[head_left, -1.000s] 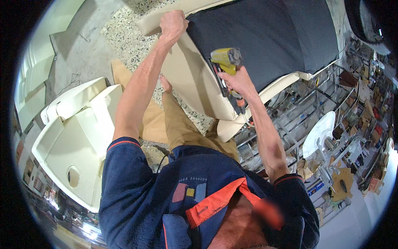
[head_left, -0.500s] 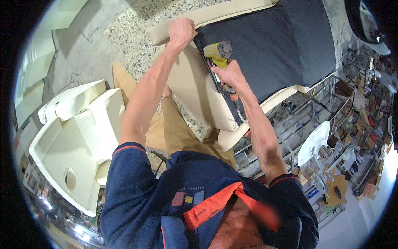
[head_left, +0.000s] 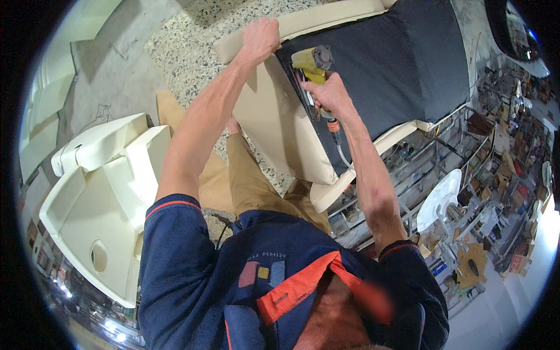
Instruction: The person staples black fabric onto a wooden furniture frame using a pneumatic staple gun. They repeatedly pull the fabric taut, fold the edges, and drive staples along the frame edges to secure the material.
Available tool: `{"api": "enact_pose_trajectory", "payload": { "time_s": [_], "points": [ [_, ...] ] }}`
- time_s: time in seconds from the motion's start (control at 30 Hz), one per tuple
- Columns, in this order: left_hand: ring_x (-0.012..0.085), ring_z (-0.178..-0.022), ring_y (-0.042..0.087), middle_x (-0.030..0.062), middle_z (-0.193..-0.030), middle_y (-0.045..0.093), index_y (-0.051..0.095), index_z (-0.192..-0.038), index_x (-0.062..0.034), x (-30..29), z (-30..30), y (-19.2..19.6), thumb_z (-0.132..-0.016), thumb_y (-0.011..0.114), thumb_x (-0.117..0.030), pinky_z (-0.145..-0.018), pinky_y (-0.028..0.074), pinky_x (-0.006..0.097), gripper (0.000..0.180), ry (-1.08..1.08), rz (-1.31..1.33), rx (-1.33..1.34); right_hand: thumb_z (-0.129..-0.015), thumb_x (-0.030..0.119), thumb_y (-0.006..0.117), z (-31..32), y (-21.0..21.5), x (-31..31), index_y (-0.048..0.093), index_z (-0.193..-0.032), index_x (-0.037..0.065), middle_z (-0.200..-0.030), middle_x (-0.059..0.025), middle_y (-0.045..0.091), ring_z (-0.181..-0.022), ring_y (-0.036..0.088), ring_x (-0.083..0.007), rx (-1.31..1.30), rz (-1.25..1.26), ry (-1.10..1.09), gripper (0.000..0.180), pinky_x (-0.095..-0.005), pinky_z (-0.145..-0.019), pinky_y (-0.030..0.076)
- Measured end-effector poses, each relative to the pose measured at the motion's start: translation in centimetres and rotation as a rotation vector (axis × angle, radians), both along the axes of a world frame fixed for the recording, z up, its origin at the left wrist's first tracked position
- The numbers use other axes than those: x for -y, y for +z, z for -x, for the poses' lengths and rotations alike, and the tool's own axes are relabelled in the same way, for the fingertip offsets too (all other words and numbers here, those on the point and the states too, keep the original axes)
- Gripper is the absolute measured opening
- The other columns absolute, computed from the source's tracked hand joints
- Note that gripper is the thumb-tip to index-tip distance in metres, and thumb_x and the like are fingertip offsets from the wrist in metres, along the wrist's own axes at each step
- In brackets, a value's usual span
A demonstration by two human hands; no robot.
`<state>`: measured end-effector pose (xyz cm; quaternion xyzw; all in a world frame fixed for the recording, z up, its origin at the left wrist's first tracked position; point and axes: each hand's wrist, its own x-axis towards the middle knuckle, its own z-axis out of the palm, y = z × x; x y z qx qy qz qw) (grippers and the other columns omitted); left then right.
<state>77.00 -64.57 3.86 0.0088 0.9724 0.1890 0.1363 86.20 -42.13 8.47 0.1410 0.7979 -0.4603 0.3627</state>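
We see the cream cushion (head_left: pixel 274 122) with its dark fabric backing (head_left: pixel 396 64) under both hands. Left hand (head_left: pixel 259 38) is clamped over its top edge. Right hand (head_left: pixel 326 93) is wrapped tight around the yellow staple gun (head_left: pixel 310 60), nose on the fabric edge, hose (head_left: pixel 341 153) trailing below the wrist.

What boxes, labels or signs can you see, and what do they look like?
Chest patch: on the front of the navy shirt, small red, yellow and grey-blue squares.
Small packages: on the crowded shelves at far right, many colours, too small to tell apart.
No signs or screens show.
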Motion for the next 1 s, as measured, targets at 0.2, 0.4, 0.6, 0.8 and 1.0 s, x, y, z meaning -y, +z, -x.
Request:
{"api": "enact_pose_trajectory", "payload": {
  "time_s": [0.2,0.4,0.6,0.8,1.0],
  "points": [
    [0.0419,-0.096,0.074,0.0252,-0.100,0.075,0.076,-0.097,0.0026,0.7,1.8,0.2,-0.069,0.094,-0.029,-0.079,0.060,0.050,0.046,0.015,0.001,0.131,-0.082,0.021,0.078,2.2,-0.8,2.0,0.070,-0.083,-0.005,-0.057,-0.0073,0.062,-0.047,0.058,-0.0156,-0.015,0.002,0.018,0.027,-0.0353,-0.049,0.048],
    [0.0396,-0.102,0.074,0.0241,-0.108,0.075,0.076,-0.105,0.0003,0.7,2.6,0.2,-0.070,0.091,-0.023,-0.086,0.060,0.049,0.044,0.057,-0.005,0.191,-0.085,0.016,0.076,2.9,-0.9,2.9,0.066,-0.078,-0.002,-0.057,-0.0035,0.058,-0.046,0.053,-0.0124,0.010,0.023,0.008,0.023,-0.0317,-0.045,0.044],
    [0.0397,-0.100,0.074,0.0231,-0.106,0.075,0.077,-0.104,-0.0010,1.0,2.9,0.8,-0.071,0.087,-0.018,-0.085,0.061,0.048,0.039,0.025,-0.026,0.253,-0.090,0.012,0.073,3.5,-0.8,3.9,0.062,-0.081,0.003,-0.057,0.0012,0.052,-0.046,0.047,-0.0087,0.082,-0.027,0.020,0.016,-0.0288,-0.045,0.042],
    [0.0413,-0.092,0.075,0.0231,-0.096,0.076,0.078,-0.093,-0.0013,1.7,1.6,0.8,-0.074,0.081,-0.018,-0.080,0.061,0.049,0.025,0.021,-0.034,0.012,-0.092,0.004,0.072,4.2,1.3,2.4,0.067,-0.092,0.001,-0.066,0.0015,0.053,-0.050,0.047,-0.0098,0.231,0.323,-0.293,0.006,-0.0298,-0.045,0.042],
    [0.0404,-0.107,0.068,0.0192,-0.114,0.073,0.076,-0.103,-0.0049,5.1,-1.7,0.9,-0.085,0.076,-0.030,-0.092,0.054,0.051,0.031,0.205,-0.064,-0.023,-0.093,0.005,0.071,6.2,1.2,1.5,0.064,-0.087,0.004,-0.065,0.0014,0.054,-0.050,0.049,-0.0091,0.216,0.320,-0.405,0.010,-0.0302,-0.045,0.043]
  ]
}}
